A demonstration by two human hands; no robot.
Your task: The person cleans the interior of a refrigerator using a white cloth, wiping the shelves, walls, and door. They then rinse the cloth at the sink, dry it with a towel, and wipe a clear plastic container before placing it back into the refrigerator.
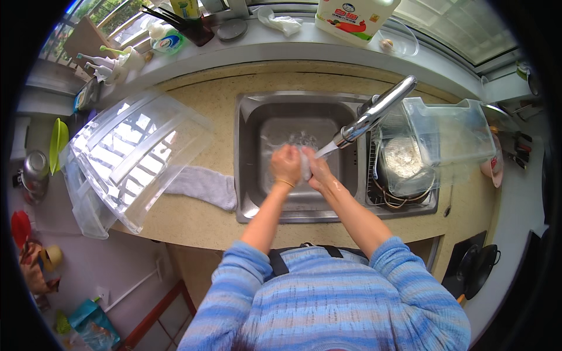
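My left hand [284, 164] and my right hand [318, 170] are close together over the stainless steel sink basin [254, 127], under the running tap [373, 114]. Between them is a pale wet thing [304, 166], blurred and partly covered, whose kind I cannot make out. The fingers of my right hand curl around its side. My left hand is bent into a loose fist against it, with motion blur hiding its grip. Water from the spout strikes near my right fingers and splashes into the basin. My right forearm is wet.
A clear plastic bin [127, 153] and a grey cloth [204, 186] lie left of the sink. On the right, another clear bin [452, 131] rests over a rack with a metal pot [404, 158]. Bottles and a large white jug [351, 19] line the windowsill.
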